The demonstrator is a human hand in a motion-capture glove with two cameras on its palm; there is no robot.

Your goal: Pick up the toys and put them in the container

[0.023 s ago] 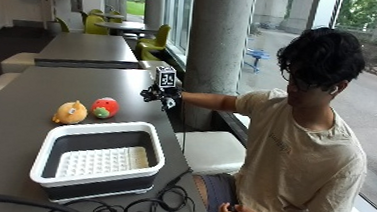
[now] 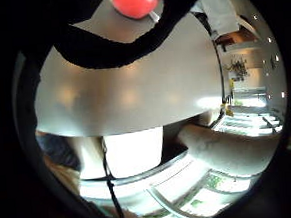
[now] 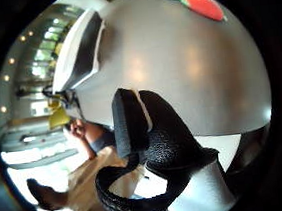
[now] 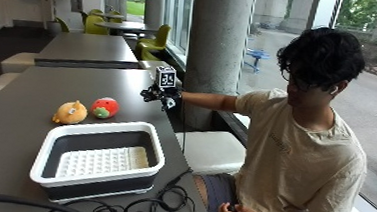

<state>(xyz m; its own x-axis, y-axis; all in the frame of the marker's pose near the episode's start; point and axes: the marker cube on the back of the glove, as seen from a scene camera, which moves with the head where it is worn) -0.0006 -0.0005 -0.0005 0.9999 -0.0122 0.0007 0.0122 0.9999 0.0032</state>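
The gloved right hand hangs above the grey table near its window-side edge, arm stretched out from the seated person. It holds nothing; its thumb shows loosely bent, and I judge the hand relaxed and unclosed. The bare hand rests in the person's lap.

Both toys lie on the table, touching or nearly so: a red strawberry-shaped plush toy and, beside it on the side away from the hand, an orange rounded plush toy. The white-rimmed, dark-walled rectangular plastic container stands nearer the camera, apart from the toys, with a white perforated insert on its floor and nothing else inside.

Step in hand, as judged: the reach toward the first toy. The red one is closer to the hand and is the sensible first pick. The approach should come from above, with the fingers spread over the plush body, so the orange neighbour is not shoved.

Room: bare table lies between hand and toys. The container's raised rim calls for a lift before crossing. Black cables lie coiled at the table's near end, beyond the container.
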